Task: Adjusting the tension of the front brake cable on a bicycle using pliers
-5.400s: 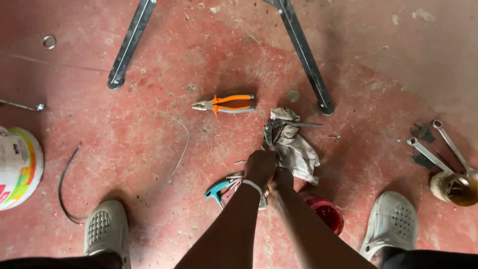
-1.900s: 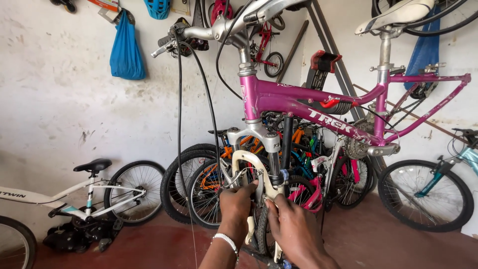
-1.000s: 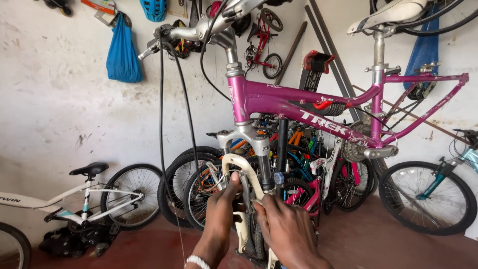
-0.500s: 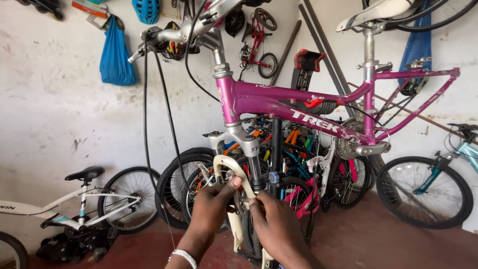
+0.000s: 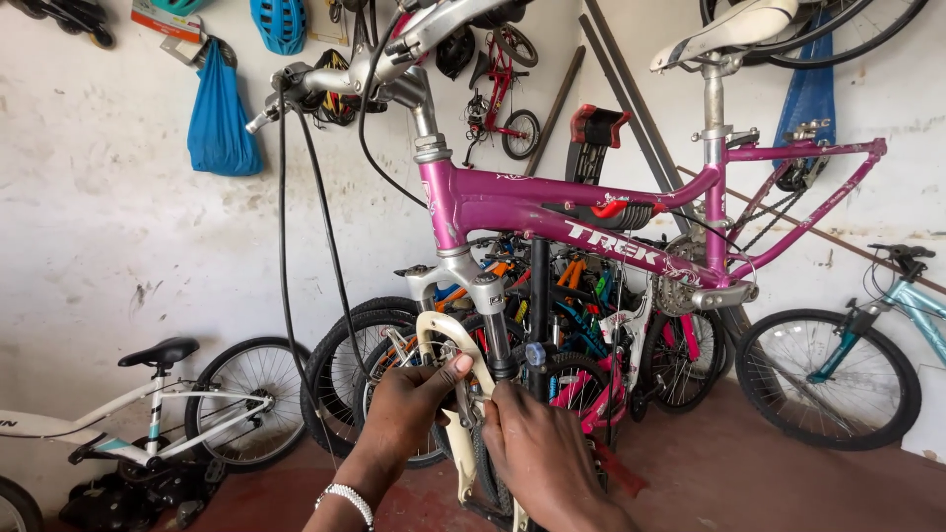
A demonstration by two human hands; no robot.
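Observation:
A magenta bicycle frame (image 5: 552, 202) hangs clamped on a black repair stand (image 5: 539, 296), with no wheels fitted. Its cream suspension fork (image 5: 443, 340) points down in front of me. My left hand (image 5: 409, 409), with a beaded bracelet on the wrist, pinches the brake part on the fork's left leg. My right hand (image 5: 537, 453) presses against the same spot from the right, fingers curled on the brake hardware. A black cable (image 5: 286, 246) loops down from the handlebar (image 5: 325, 79) toward my hands.
Several bicycles lean against the white wall behind the stand. A white bicycle (image 5: 148, 424) stands at the left and a light blue one (image 5: 867, 345) at the right. A blue bag (image 5: 219, 123) and a blue helmet (image 5: 279, 20) hang on the wall. The floor is red.
Earlier I looked down at pliers, a rag and tools on the floor. Since then my view rose to the bicycle, and both hands shifted slightly on the fork's brake.

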